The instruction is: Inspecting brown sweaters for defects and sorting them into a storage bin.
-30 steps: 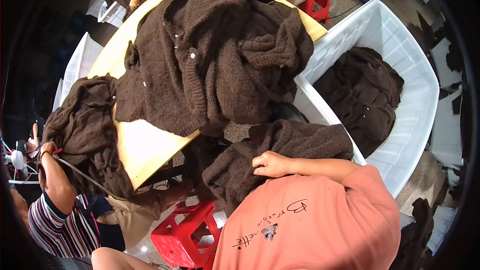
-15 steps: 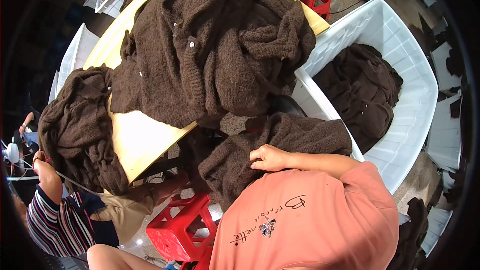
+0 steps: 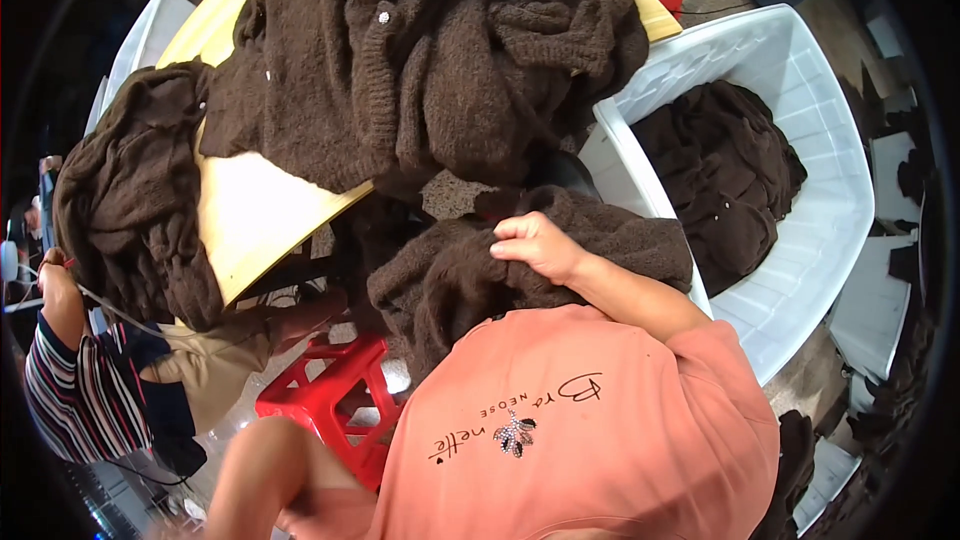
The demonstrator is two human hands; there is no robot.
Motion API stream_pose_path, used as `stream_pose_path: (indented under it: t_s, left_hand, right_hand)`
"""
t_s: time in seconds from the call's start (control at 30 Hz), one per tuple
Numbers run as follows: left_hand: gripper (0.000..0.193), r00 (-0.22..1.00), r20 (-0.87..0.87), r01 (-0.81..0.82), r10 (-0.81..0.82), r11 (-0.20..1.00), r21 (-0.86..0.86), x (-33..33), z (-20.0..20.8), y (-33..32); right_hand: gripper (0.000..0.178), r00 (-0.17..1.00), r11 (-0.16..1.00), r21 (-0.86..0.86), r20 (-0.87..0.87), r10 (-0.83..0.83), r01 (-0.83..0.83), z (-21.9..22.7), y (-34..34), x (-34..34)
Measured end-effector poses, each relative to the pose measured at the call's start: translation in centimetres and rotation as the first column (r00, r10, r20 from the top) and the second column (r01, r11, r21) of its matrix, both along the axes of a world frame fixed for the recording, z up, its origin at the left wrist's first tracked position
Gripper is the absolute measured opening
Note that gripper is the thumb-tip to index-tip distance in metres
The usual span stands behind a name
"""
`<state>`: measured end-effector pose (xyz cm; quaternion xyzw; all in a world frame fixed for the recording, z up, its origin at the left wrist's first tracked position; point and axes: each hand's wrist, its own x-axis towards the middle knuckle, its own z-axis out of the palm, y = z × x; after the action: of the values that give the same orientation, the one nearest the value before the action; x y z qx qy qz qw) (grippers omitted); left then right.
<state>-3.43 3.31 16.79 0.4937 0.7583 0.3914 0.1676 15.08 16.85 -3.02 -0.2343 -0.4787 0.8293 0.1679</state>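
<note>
A bunched brown fuzzy knit garment (image 3: 630, 240) lies across my front, between the table and my orange shirt. My right hand (image 3: 535, 245) is on top of it, fingers curled together and pointing left. Whether a fold of knit or something smaller is pinched in them is hidden. At the lower left my left arm is sharply bent at the elbow. My left hand (image 3: 182, 528) is only a smear at the bottom edge, so its fingers do not show. More brown knitwear (image 3: 450, 70) with small shiny buttons is heaped on the yellow table (image 3: 265, 220).
Right of me stands a large white plastic bin (image 3: 825, 180) with brown knitwear (image 3: 725, 180) inside. A red plastic stool (image 3: 325, 390) is at my left. Beyond it, a person in a striped top (image 3: 75, 390) sits near another knit pile (image 3: 135, 200) hanging over the table's left edge.
The view has shifted, so the table and heap sit higher. My right hand is raised slightly with its fingers extended more to the left. More of my bent left arm shows, blurred by motion.
</note>
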Motion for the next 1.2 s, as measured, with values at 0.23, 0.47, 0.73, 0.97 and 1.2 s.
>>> stream_pose_path:
  t_s: [0.23,0.47,0.73,0.97,1.2]
  left_hand:
    - [0.029,0.746,0.652,0.224,-0.135,0.973,-0.054,4.6,-13.7,1.6]
    - [0.005,0.800,0.599,0.155,-0.026,0.974,-0.165,4.5,-15.9,1.2]
    - [0.006,0.529,0.846,-0.075,0.066,0.997,-0.031,3.6,-15.5,1.0]
    - [0.018,0.123,0.992,-0.109,-0.010,0.994,0.024,1.4,-15.9,1.5]
    - [0.013,0.080,0.996,-0.198,-0.038,0.979,0.053,2.2,-14.9,1.8]
  right_hand:
    - [0.008,0.996,0.988,0.124,0.026,0.090,-0.093,2.9,-0.8,0.5]
    - [0.002,0.991,0.644,0.763,0.038,-0.127,0.053,2.4,-2.8,-1.2]
    - [0.013,0.991,0.826,0.549,0.090,0.098,-0.132,2.8,-0.9,-1.2]
    - [0.026,0.839,0.733,0.657,0.490,-0.236,-0.178,0.1,1.2,2.5]
    - [0.024,0.992,0.641,0.759,0.062,0.108,-0.117,5.0,0.0,2.2]
